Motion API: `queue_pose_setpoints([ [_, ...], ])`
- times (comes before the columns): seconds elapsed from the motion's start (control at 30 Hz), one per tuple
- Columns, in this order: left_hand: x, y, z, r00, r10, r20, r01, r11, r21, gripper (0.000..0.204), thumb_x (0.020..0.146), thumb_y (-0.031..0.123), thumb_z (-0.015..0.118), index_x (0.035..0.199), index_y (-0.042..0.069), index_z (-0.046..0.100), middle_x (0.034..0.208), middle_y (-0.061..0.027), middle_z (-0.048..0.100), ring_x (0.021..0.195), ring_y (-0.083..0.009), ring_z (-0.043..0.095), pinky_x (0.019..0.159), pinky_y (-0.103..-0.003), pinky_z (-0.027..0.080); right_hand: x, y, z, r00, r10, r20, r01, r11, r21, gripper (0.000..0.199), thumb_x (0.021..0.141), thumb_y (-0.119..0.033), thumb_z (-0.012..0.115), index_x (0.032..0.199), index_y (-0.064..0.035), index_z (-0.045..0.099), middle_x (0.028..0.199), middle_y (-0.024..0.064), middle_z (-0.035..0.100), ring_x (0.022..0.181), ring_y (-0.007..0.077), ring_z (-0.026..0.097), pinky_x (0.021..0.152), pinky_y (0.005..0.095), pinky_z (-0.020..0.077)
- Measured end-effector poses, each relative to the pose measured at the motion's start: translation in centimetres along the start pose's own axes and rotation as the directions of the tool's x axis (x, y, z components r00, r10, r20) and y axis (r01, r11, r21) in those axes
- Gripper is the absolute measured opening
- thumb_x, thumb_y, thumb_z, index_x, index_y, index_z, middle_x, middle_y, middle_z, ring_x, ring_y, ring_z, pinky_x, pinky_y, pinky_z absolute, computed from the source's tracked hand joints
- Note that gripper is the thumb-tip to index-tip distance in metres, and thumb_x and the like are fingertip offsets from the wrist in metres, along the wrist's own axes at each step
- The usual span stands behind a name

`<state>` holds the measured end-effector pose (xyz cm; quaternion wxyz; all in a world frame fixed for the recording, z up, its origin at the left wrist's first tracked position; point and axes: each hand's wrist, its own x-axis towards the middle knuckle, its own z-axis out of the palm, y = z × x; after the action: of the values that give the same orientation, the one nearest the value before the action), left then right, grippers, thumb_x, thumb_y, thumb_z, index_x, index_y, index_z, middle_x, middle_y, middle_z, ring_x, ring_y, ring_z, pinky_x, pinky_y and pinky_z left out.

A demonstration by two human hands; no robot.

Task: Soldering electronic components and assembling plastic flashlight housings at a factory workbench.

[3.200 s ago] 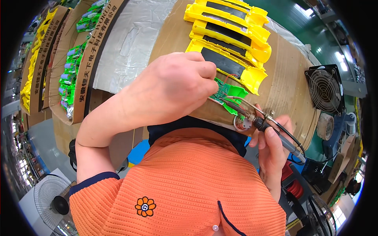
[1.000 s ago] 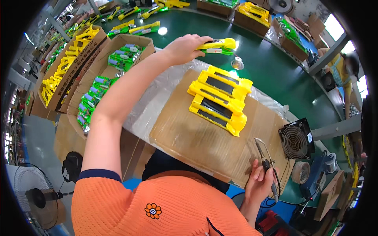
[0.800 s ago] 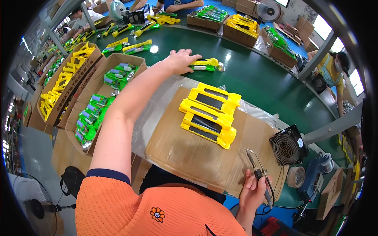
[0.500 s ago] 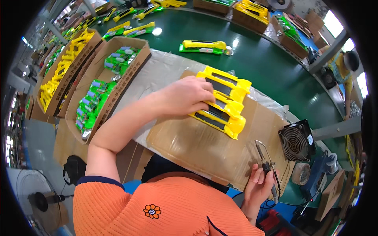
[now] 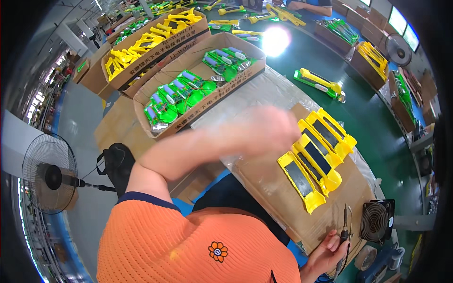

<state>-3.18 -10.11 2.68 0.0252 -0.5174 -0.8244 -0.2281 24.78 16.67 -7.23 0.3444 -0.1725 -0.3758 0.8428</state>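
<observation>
My left hand [image 5: 264, 129] is a blur above the clear plastic sheet, between the carton of green parts [image 5: 188, 92] and the row of yellow housings [image 5: 316, 160]. The blur hides whether it holds anything. The housings lie side by side on a cardboard board [image 5: 273, 188], dark panels facing up. My right hand [image 5: 325, 252] rests at the board's near right corner, shut on a thin soldering iron [image 5: 347, 228] that points up. A finished yellow and green unit [image 5: 321, 82] lies on the green belt beyond.
A second carton holds yellow parts [image 5: 146, 40] at the far left. A small black fan [image 5: 375, 221] sits right of the board, and a floor fan [image 5: 47, 174] stands at lower left. More cartons [image 5: 373, 56] and another person's arm [image 5: 306, 7] line the belt's far side.
My left hand set the yellow and green unit down on the belt, drew back over the yellow housings, and has now swung left toward the carton of green parts. My right hand kept the iron.
</observation>
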Motion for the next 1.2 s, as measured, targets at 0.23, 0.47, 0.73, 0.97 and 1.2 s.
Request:
queue_pose_setpoints([
  [0.23,-6.3,-23.0,-10.7,0.83,-0.548,-0.108,0.474,0.589,0.655,0.029,0.079,0.001,0.061,0.106,0.01,0.067,0.105,-0.0103,0.068,0.106,-0.0318,0.064,0.088,-0.042,0.053,0.0,-0.3,0.2,0.999,-0.007,-0.035,0.007,1.0,0.002,0.027,0.105,-0.019,0.048,0.079,-0.0106,0.043,0.061,-0.0017,0.03,0.061,0.009,0.038,0.099,0.0354,0.0458],
  [0.47,-8.4,-25.7,-9.1,0.929,-0.37,0.034,0.281,0.76,0.586,0.044,0.075,0.005,0.068,0.118,0.011,0.06,0.111,-0.0068,0.063,0.113,-0.0287,0.057,0.095,-0.041,0.049,-0.7,-0.7,0.1,0.997,-0.035,-0.073,0.029,0.997,-0.077,0.023,0.104,-0.018,0.049,0.083,-0.0106,0.047,0.063,-0.0018,0.033,0.063,0.0089,0.04,0.101,0.0355,0.0463],
  [0.73,-8.2,-23.6,-16.9,0.986,-0.162,-0.037,0.13,0.614,0.779,0.04,0.081,0.004,0.062,0.121,0.005,0.059,0.122,-0.0154,0.062,0.115,-0.0349,0.057,0.098,-0.044,0.048,0.3,-0.1,-0.1,1.0,0.009,0.028,-0.009,1.0,0.016,0.018,0.104,-0.015,0.048,0.088,-0.0105,0.052,0.063,-0.0017,0.036,0.065,0.011,0.042,0.103,0.0383,0.0449],
  [0.97,-5.6,-7.7,-11.9,0.99,0.097,-0.101,-0.04,0.884,0.466,0.045,0.082,-0.001,0.064,0.127,0.005,0.06,0.12,-0.0119,0.063,0.113,-0.0333,0.058,0.095,-0.042,0.047,0.0,-0.3,0.8,0.998,0.031,-0.053,-0.032,0.999,-0.033,0.025,0.105,-0.018,0.047,0.081,-0.0105,0.047,0.063,-0.0014,0.036,0.065,0.0112,0.041,0.101,0.0373,0.0445],
  [1.2,-5.5,3.2,3.2,0.96,0.254,0.122,-0.276,0.934,0.226,0.053,0.073,0.013,0.074,0.125,0.007,0.062,0.112,-0.0068,0.059,0.104,-0.0279,0.058,0.089,-0.042,0.047,-0.1,-0.7,1.0,0.998,0.047,-0.039,-0.048,0.999,-0.025,0.03,0.104,-0.019,0.048,0.076,-0.0083,0.047,0.063,-0.0011,0.036,0.065,0.0112,0.041,0.101,0.0362,0.0442],
])
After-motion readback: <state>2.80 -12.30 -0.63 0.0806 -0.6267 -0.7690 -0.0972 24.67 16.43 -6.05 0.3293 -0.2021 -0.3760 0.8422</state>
